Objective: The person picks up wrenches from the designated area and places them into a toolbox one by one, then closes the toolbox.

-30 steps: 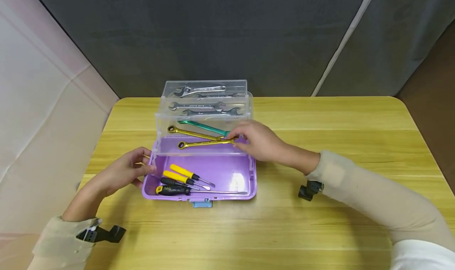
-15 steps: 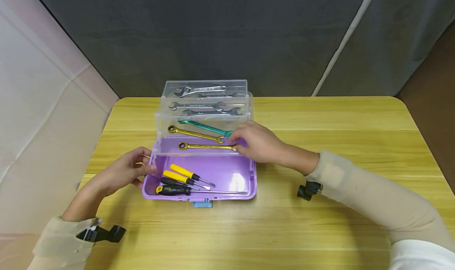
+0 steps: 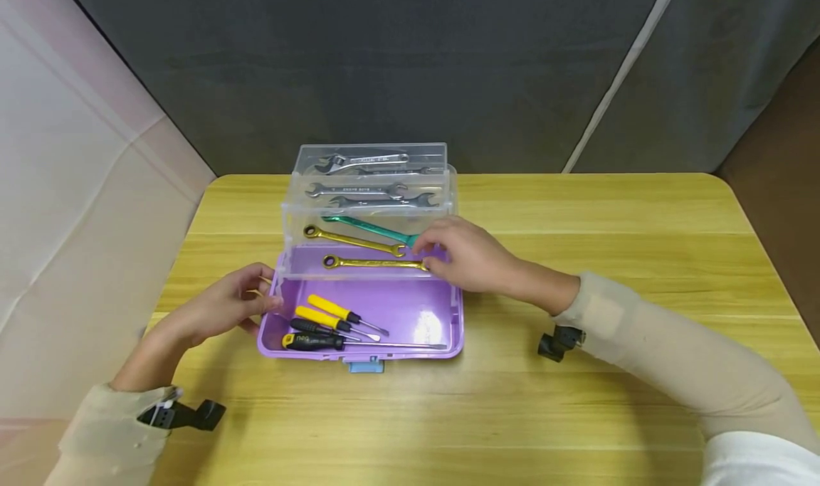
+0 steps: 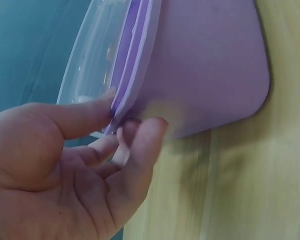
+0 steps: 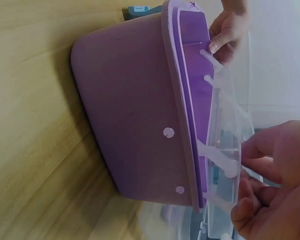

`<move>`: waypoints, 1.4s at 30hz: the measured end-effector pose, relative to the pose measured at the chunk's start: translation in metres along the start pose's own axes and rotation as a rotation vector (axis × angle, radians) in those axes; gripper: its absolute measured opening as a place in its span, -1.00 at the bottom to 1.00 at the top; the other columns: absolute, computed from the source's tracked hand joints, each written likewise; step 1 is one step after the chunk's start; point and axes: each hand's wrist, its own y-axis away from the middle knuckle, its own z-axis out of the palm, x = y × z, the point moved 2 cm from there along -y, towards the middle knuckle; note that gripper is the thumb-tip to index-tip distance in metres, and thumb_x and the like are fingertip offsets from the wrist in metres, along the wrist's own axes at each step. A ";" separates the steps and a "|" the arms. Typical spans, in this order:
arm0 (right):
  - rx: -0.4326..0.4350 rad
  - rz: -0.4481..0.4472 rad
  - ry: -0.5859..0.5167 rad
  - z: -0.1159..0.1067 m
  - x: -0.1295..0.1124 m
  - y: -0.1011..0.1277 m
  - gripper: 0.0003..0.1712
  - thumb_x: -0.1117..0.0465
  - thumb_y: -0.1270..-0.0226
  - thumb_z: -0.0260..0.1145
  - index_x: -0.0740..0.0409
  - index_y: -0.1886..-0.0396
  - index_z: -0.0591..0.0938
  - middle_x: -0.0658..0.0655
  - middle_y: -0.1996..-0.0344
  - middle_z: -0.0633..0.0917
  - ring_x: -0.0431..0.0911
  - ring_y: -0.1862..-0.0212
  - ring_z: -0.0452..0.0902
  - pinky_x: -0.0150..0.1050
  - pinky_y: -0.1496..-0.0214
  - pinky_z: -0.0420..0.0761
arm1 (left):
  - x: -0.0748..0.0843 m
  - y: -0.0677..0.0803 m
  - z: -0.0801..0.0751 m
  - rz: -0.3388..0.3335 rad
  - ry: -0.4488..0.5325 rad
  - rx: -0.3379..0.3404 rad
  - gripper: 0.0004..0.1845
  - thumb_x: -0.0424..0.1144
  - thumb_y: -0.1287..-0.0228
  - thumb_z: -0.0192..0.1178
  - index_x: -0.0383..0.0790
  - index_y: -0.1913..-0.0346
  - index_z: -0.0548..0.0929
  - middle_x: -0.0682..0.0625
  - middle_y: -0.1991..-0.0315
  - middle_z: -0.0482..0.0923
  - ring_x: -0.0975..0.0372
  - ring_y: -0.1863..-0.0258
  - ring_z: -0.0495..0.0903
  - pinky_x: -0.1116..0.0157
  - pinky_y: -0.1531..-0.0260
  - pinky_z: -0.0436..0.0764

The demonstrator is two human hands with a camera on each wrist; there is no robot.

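Note:
A purple toolbox (image 3: 384, 301) stands with its clear tiered trays (image 3: 368, 212) raised behind it. My left hand (image 3: 227, 304) grips its left rim, thumb on top and fingers beneath, as the left wrist view shows. My right hand (image 3: 468, 255) reaches over the right end of the lowest tray, fingers loosely bent. Its thumb is at the right end of a gold wrench (image 3: 374, 263) lying flat there. Its fingertips are beside the end of a green wrench (image 3: 368, 228). A second gold wrench (image 3: 355, 241) lies between them. The right wrist view hides the exact fingertip contact.
Several silver wrenches (image 3: 355, 191) fill the upper trays. In the box's bottom lie yellow-handled screwdrivers (image 3: 329, 306) and a long black screwdriver (image 3: 314, 341). A blue latch (image 3: 365, 366) juts from the front. The wooden table (image 3: 608, 258) ends at a dark curtain (image 3: 384, 66).
The near gold wrench, slightly raised at its right end a second ago, now lies level in the tray, and my right fingers have eased off it. My left hand stays put.

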 end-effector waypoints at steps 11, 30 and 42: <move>0.335 -0.025 -0.262 -0.021 0.023 0.003 -0.73 0.33 -0.44 0.30 0.20 -0.09 0.69 0.10 0.10 0.67 -0.10 0.14 0.50 -0.21 0.28 0.54 | -0.019 -0.020 -0.035 -0.004 0.056 0.050 -0.50 -0.11 -0.66 -0.08 -0.53 -0.30 0.30 -0.09 0.13 0.52 0.22 0.21 0.61 0.20 0.21 0.76; 0.223 0.379 -0.575 -0.008 0.102 -0.018 -0.16 0.17 -0.56 0.18 0.27 -0.63 -0.02 0.31 -0.56 0.15 0.15 -0.54 0.15 0.04 -0.54 0.24 | 0.015 -0.076 -0.064 0.052 0.216 0.185 -0.27 -0.14 -0.67 -0.14 -0.35 -0.62 -0.25 -0.27 -0.63 -0.23 -0.09 -0.59 -0.06 -0.07 -0.46 0.18; 0.151 0.348 -0.757 0.015 0.093 -0.027 -0.34 0.32 -0.61 -0.03 0.38 -0.59 0.06 0.35 -0.47 0.34 0.12 -0.26 0.49 -0.25 -0.15 0.61 | 0.013 -0.095 -0.052 0.069 0.187 0.002 -0.43 -0.30 -0.64 -0.09 -0.42 -0.56 0.09 -0.07 -0.31 0.37 0.30 -0.16 0.47 0.41 -0.14 0.57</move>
